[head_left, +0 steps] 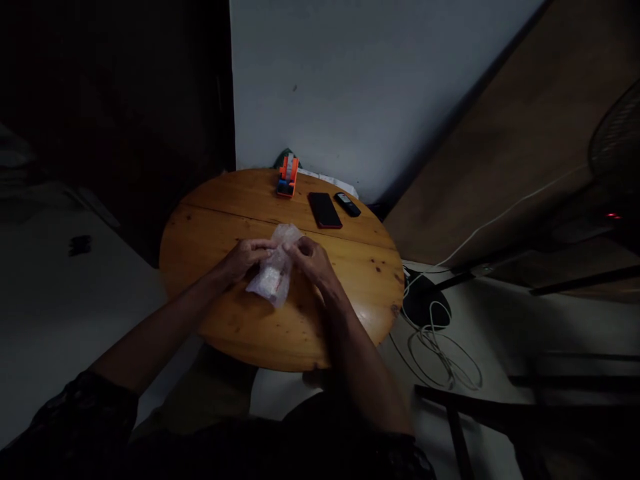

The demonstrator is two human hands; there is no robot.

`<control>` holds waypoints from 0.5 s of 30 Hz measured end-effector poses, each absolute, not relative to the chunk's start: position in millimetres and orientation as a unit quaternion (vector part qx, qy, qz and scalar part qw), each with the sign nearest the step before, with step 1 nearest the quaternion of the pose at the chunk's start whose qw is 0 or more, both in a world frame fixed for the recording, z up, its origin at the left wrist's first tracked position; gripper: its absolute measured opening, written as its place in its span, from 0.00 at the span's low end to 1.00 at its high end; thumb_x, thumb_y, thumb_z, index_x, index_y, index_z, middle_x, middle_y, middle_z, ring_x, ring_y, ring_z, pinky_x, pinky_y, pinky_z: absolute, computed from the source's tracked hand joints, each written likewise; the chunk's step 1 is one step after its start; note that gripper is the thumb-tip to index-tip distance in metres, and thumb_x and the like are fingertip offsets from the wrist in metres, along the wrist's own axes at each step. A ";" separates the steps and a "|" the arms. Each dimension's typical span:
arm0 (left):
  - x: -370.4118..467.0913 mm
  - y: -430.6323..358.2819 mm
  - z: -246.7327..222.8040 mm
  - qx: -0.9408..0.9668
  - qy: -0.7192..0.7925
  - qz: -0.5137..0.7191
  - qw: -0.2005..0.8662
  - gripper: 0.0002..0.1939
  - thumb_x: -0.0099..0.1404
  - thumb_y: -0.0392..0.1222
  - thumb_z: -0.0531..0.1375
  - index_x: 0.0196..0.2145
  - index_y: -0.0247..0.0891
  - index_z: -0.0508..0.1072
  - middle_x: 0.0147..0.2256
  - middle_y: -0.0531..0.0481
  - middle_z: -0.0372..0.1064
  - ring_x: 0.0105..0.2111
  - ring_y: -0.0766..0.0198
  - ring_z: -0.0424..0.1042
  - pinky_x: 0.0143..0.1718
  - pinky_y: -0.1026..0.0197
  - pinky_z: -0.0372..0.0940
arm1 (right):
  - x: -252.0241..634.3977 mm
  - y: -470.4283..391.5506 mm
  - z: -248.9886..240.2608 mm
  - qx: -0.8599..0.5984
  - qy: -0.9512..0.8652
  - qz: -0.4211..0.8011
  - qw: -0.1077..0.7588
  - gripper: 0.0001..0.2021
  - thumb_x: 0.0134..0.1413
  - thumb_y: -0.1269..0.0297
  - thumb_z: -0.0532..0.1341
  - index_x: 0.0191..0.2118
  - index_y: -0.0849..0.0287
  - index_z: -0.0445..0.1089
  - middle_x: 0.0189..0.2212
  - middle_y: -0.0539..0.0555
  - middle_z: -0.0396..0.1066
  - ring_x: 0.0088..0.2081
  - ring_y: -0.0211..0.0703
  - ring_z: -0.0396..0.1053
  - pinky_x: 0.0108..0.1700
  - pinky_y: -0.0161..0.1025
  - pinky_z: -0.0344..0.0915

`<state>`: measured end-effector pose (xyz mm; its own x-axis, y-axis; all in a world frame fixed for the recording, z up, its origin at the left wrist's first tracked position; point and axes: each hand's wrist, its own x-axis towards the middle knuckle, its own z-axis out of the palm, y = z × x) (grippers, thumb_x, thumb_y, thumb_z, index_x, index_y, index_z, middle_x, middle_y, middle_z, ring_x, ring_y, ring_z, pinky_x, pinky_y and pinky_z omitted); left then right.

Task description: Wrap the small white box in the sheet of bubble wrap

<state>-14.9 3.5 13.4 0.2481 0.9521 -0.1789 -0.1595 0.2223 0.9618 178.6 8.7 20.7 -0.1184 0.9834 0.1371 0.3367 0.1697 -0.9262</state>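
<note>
A crumpled piece of translucent bubble wrap (275, 277) lies near the middle of the round wooden table (225, 320), with something whitish inside its lower part. From the left, my left hand (246, 257) grips its edge, fingers pressed together. My right hand (311, 259) pinches the upper right side of the wrap between thumb and curled fingers. What is inside the wrap is too unclear to name.
Behind the hands are an orange tape dispenser (287, 176), a dark phone with a red edge (325, 211) and a small black handset (347, 204). A wall stands behind the table. Coiled cable (445, 353) and dark furniture legs are at the right.
</note>
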 end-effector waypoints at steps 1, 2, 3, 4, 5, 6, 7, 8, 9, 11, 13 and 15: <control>-14.6 3.1 13.2 0.454 0.434 0.433 0.647 0.25 0.44 0.43 0.68 0.42 0.32 0.80 0.32 0.48 0.77 0.29 0.63 0.71 0.33 0.60 0.64 | 175.7 8.0 19.0 -0.533 -0.651 0.359 0.404 0.18 0.47 0.46 0.67 0.26 0.56 0.67 0.21 0.47 0.66 0.26 0.38 0.62 0.29 0.36 0.56; -14.3 2.7 13.1 0.457 0.431 0.436 0.645 0.26 0.43 0.43 0.69 0.42 0.32 0.80 0.32 0.48 0.76 0.29 0.63 0.71 0.33 0.60 0.64 | 174.0 8.1 17.3 -0.553 -0.657 0.333 0.391 0.15 0.47 0.50 0.67 0.27 0.56 0.68 0.22 0.47 0.67 0.27 0.38 0.63 0.30 0.36 0.57; -14.1 2.4 12.9 0.460 0.430 0.441 0.639 0.26 0.44 0.44 0.69 0.43 0.32 0.79 0.32 0.48 0.76 0.29 0.63 0.70 0.33 0.61 0.64 | 173.8 8.9 15.8 -0.573 -0.657 0.310 0.379 0.12 0.47 0.54 0.66 0.27 0.56 0.69 0.23 0.47 0.68 0.27 0.39 0.63 0.31 0.36 0.57; -14.2 2.3 12.7 0.463 0.432 0.447 0.632 0.26 0.44 0.44 0.69 0.43 0.32 0.79 0.32 0.49 0.76 0.28 0.64 0.70 0.32 0.61 0.63 | 174.9 10.4 14.5 -0.590 -0.653 0.293 0.373 0.08 0.48 0.58 0.64 0.26 0.56 0.69 0.22 0.47 0.68 0.27 0.39 0.63 0.32 0.37 0.57; -14.4 2.6 12.5 0.465 0.434 0.455 0.624 0.26 0.45 0.45 0.69 0.43 0.32 0.78 0.31 0.50 0.75 0.28 0.64 0.69 0.32 0.61 0.62 | 177.0 12.3 13.5 -0.604 -0.642 0.284 0.377 0.06 0.47 0.60 0.62 0.25 0.56 0.68 0.21 0.47 0.67 0.26 0.39 0.63 0.32 0.37 0.56; -14.6 3.2 12.2 0.467 0.437 0.461 0.615 0.26 0.46 0.47 0.68 0.43 0.32 0.78 0.31 0.50 0.74 0.28 0.65 0.68 0.32 0.61 0.62 | 179.8 14.4 12.7 -0.611 -0.627 0.282 0.392 0.06 0.47 0.62 0.60 0.25 0.56 0.67 0.21 0.47 0.65 0.26 0.40 0.62 0.31 0.37 0.56; -15.0 4.3 11.7 0.471 0.441 0.467 0.604 0.26 0.47 0.49 0.68 0.42 0.32 0.77 0.30 0.51 0.73 0.28 0.65 0.68 0.32 0.61 0.62 | 182.9 16.4 12.0 -0.609 -0.611 0.291 0.414 0.06 0.47 0.61 0.59 0.24 0.55 0.67 0.20 0.47 0.65 0.26 0.40 0.62 0.31 0.37 0.57; -15.3 5.6 11.2 0.477 0.448 0.473 0.590 0.26 0.48 0.51 0.68 0.42 0.33 0.76 0.31 0.51 0.72 0.29 0.64 0.68 0.33 0.61 0.62 | 185.8 18.4 11.4 -0.599 -0.593 0.309 0.440 0.07 0.48 0.60 0.58 0.25 0.55 0.66 0.20 0.47 0.64 0.26 0.40 0.62 0.31 0.37 0.57; -15.6 7.1 10.6 0.489 0.457 0.477 0.569 0.27 0.48 0.53 0.67 0.43 0.33 0.75 0.32 0.50 0.72 0.30 0.63 0.69 0.34 0.61 0.63 | 188.1 20.0 10.7 -0.583 -0.577 0.334 0.464 0.08 0.48 0.58 0.57 0.25 0.55 0.66 0.21 0.47 0.65 0.26 0.40 0.63 0.31 0.37 0.58; -15.8 10.2 9.0 0.527 0.487 0.480 0.505 0.30 0.47 0.54 0.68 0.45 0.34 0.74 0.37 0.48 0.71 0.35 0.60 0.70 0.39 0.59 0.65 | 190.5 22.3 9.5 -0.546 -0.549 0.388 0.500 0.10 0.49 0.54 0.57 0.26 0.55 0.65 0.22 0.47 0.65 0.27 0.40 0.63 0.32 0.37 0.60; -15.8 12.4 7.4 0.569 0.514 0.477 0.429 0.33 0.44 0.54 0.69 0.47 0.35 0.73 0.45 0.44 0.69 0.42 0.56 0.71 0.45 0.56 0.66 | 190.1 23.3 8.9 -0.520 -0.532 0.425 0.515 0.12 0.47 0.52 0.59 0.26 0.55 0.64 0.23 0.47 0.64 0.27 0.39 0.62 0.32 0.37 0.60; -16.1 13.2 6.1 0.602 0.530 0.466 0.373 0.35 0.42 0.53 0.70 0.48 0.36 0.74 0.49 0.43 0.66 0.46 0.55 0.69 0.49 0.55 0.66 | 188.4 23.6 9.1 -0.511 -0.524 0.439 0.521 0.12 0.46 0.52 0.60 0.25 0.55 0.63 0.23 0.46 0.62 0.27 0.38 0.61 0.33 0.36 0.60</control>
<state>-16.1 13.2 6.1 0.0024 0.9862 0.1655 0.2900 -0.1591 0.9437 188.4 23.6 9.1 0.0648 0.9930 0.0985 0.0782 0.0934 -0.9926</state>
